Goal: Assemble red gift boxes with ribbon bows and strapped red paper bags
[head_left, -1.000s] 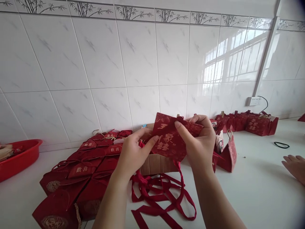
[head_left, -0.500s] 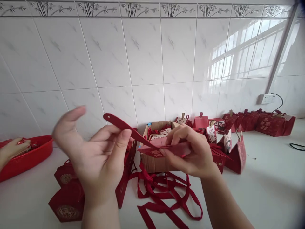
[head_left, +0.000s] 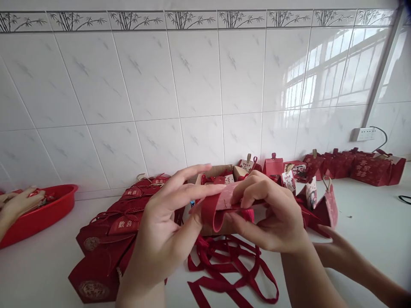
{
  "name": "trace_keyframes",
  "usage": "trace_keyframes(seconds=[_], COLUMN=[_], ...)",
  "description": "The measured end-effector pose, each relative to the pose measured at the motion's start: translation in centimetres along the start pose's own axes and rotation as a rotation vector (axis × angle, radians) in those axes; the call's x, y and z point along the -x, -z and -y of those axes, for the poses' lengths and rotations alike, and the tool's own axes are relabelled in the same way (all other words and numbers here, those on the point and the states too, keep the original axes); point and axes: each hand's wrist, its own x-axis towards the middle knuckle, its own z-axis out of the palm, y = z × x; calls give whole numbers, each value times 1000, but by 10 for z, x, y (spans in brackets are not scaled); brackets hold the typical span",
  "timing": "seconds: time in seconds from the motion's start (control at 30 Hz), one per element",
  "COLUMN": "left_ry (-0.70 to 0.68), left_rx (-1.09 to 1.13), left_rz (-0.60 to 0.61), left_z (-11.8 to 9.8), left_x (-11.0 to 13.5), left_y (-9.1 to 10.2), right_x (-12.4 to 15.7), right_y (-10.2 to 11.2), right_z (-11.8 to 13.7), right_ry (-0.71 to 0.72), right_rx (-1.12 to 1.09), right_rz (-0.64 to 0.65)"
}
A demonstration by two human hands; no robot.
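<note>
In front of me my right hand (head_left: 276,214) grips a flat red folding gift box (head_left: 227,197), thumb below and fingers on top. A dark red strap (head_left: 210,210) is bent into a loop at the box's left end. My left hand (head_left: 170,226) pinches this strap, its thumb below and forefinger over the top. Under the hands a tangle of dark red ribbon (head_left: 234,269) lies on the white table. Behind them stands a cardboard box (head_left: 218,171) with red and pale paper pieces inside, partly hidden by my hands.
Red gift boxes with cords (head_left: 102,265) stand in rows at left. Several more red gift boxes (head_left: 369,169) line the wall at right. Another person's hand (head_left: 24,205) is over a red basin (head_left: 61,209). A different forearm and hand (head_left: 343,256) reach in from the right.
My left hand has moved right and closed on the strap, which went from straight to bent into a loop. Another person's hand has come in at the right.
</note>
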Motion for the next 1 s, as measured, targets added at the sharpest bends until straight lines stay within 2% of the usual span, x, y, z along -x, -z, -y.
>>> trace_keyframes(seconds=[0.17, 0.27, 0.6, 0.77, 1.0], left_ry=[142, 188, 175, 120, 45], left_rx=[198, 289, 349, 319, 236], left_rz=[62, 53, -1, 73, 110], left_z=[3, 0, -4, -4, -6], left_x=[1, 1, -3, 0, 2], left_y=[-8, -11, -13, -9, -5], right_x=[0, 1, 2, 2, 3], right_y=[1, 3, 3, 4, 2], right_z=[0, 0, 1, 0, -4], right_ry=[-9, -20, -14, -11, 47], right_rx=[10, 8, -28, -28, -58], right_rz=[-14, -26, -35, -43, -105])
